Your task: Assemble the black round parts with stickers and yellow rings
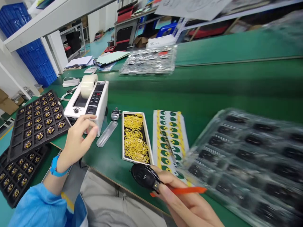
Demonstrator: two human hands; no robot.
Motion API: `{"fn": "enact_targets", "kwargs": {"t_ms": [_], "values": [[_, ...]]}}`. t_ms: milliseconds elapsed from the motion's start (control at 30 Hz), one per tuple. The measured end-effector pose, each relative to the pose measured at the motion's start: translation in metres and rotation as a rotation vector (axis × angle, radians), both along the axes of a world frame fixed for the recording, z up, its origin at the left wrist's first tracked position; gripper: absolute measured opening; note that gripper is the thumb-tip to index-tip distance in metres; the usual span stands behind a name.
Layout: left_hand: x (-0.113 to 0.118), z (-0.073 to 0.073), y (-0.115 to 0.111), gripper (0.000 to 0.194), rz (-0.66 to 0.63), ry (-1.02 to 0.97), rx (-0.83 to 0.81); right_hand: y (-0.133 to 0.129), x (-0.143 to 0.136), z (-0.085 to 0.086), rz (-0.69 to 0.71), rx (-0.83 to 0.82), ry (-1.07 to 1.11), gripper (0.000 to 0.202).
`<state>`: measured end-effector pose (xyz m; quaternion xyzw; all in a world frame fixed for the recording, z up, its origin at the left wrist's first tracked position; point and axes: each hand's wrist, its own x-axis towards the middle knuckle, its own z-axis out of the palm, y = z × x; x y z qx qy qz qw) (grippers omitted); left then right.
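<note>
A black disc-shaped device (144, 175) is sitting in the right hand (184, 198), just over the counter's near edge, with the thumb and fingers pinching it by its end. An orange strip (191, 190) is poking out from among those same fingers. Right beyond the device, a shallow white box (148, 138) is holding a heap of yellow rings (133, 138), and beside it a sheet of green and yellow stickers (169, 138) is lying flat.

Over on the other side, the left hand (81, 135) is hovering bare, its fingers curling loosely and leaving a gap to the thumb, in front of a white tape dispenser (103, 101); I can't tell whether they're touching. A clear plastic strip (107, 134) is lying near that hand.

Farther left, a black tray (17, 135) of ringed parts is overlapping another. To the right, a clear tray (227, 170) is carrying dark parts, blurring as I look, all on the green counter (132, 94).
</note>
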<state>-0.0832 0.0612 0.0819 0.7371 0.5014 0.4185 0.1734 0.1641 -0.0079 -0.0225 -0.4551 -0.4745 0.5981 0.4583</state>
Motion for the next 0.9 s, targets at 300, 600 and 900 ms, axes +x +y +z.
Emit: {"fn": "enact_targets", "kwargs": {"t_ms": [300,600,900], "values": [[0.042,-0.032,-0.044,0.027,-0.379,-0.303,-0.412,-0.003,-0.012,0.025,0.026,-0.110,0.121,0.051],[0.048,-0.040,-0.041,0.024,-0.409,-0.255,-0.491,-0.003,-0.010,0.020,0.059,-0.121,0.084,0.056],[0.049,-0.043,-0.042,0.023,-0.407,-0.282,-0.488,-0.003,-0.008,0.016,0.090,-0.115,0.112,0.051]]}}
